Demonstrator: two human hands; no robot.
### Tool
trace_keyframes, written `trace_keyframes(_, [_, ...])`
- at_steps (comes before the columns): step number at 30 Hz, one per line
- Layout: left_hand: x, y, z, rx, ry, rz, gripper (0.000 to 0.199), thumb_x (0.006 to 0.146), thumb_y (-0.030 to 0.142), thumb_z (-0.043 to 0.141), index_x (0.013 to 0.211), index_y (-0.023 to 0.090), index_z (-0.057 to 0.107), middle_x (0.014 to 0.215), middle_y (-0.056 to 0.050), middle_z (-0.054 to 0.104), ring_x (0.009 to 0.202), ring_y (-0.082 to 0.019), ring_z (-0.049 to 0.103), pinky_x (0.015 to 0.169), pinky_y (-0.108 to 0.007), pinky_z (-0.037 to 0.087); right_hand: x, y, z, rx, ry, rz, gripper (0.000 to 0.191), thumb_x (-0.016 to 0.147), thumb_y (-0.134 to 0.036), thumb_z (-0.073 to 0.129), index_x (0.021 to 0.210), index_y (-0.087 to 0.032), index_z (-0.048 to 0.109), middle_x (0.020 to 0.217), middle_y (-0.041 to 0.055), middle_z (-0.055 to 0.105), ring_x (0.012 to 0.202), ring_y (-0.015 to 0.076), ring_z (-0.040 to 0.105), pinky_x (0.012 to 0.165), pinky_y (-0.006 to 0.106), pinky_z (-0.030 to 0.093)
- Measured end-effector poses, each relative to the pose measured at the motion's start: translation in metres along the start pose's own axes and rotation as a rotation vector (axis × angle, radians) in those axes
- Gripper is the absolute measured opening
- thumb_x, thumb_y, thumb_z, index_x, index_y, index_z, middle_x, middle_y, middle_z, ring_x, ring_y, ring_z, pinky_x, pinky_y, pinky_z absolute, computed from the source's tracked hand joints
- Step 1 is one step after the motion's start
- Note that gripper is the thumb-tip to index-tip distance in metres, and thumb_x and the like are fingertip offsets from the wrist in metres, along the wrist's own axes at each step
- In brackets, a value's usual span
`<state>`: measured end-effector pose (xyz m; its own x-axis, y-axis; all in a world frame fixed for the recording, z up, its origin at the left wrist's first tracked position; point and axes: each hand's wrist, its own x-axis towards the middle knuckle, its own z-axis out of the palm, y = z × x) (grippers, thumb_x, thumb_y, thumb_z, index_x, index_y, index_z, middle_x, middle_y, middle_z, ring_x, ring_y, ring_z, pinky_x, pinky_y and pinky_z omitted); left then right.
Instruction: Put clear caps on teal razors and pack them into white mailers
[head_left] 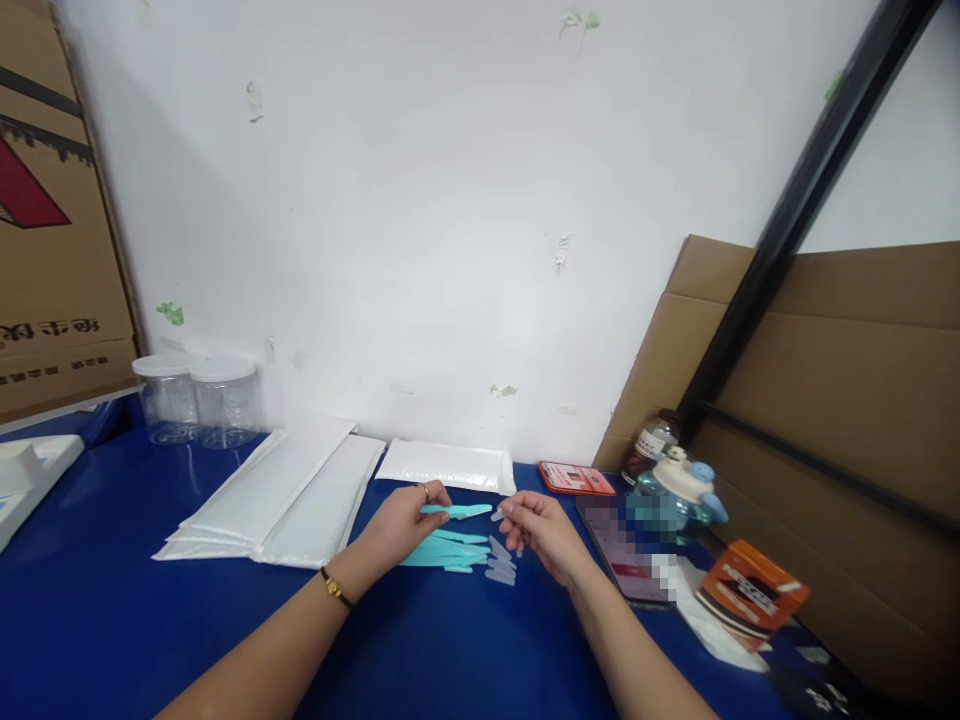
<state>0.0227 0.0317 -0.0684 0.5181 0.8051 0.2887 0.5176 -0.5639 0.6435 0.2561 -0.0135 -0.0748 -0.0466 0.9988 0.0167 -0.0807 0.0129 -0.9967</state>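
My left hand (412,515) pinches a turquoise eyebrow razor (471,511) by its handle, the narrow end facing right. Opposite it, my right hand (541,530) holds a small translucent cap (498,514) between thumb and fingertips, close to the razor's tip but apart from it. Below my left hand lies a bunch of turquoise razors (442,550), spread side by side on the blue table (450,650). Several loose translucent caps (500,575) rest just right of them. My fingers hide part of the held razor and cap.
White padded mailers (247,500) lie at left, and a white package (446,465) is by the wall. Two clear jars (225,405) stand back left. On the right are a red-edged phone (576,478), a larger dark device (622,560), a teal bottle (671,490) and an orange pouch (752,595).
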Motion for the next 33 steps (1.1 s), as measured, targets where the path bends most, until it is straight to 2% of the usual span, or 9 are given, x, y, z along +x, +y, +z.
trace_keyframes(10, [0.000, 0.007, -0.002, 0.111, 0.018, 0.009, 0.011, 0.078, 0.027, 0.054, 0.085, 0.022, 0.059, 0.081, 0.002, 0.065, 0.072, -0.014, 0.058, 0.066, -0.022, 0.038, -0.002, -0.001, 0.008, 0.022, 0.001, -0.009, 0.029, 0.070, -0.040, 0.069, 0.075, -0.013, 0.059, 0.062, 0.0027, 0.065, 0.044, 0.0096, 0.057, 0.042, 0.018, 0.035])
trace_keyframes(21, [-0.001, 0.008, -0.003, 0.161, 0.009, -0.007, 0.012, 0.078, 0.028, 0.053, 0.086, 0.022, 0.060, 0.079, 0.001, 0.065, 0.070, -0.014, 0.057, 0.063, -0.022, 0.036, -0.001, -0.001, 0.003, -0.014, 0.005, -0.044, 0.027, 0.072, -0.039, 0.067, 0.076, -0.013, 0.060, 0.060, 0.0016, 0.063, 0.041, 0.0083, 0.054, 0.040, 0.019, 0.034])
trace_keyframes(33, [-0.002, 0.015, 0.002, 0.158, -0.016, 0.000, 0.012, 0.078, 0.028, 0.053, 0.085, 0.022, 0.060, 0.073, 0.002, 0.063, 0.065, -0.014, 0.054, 0.059, -0.023, 0.033, -0.003, 0.000, 0.018, 0.010, -0.023, -0.016, 0.033, 0.067, -0.043, 0.070, 0.075, -0.013, 0.059, 0.059, 0.0019, 0.065, 0.043, 0.0106, 0.057, 0.041, 0.019, 0.035])
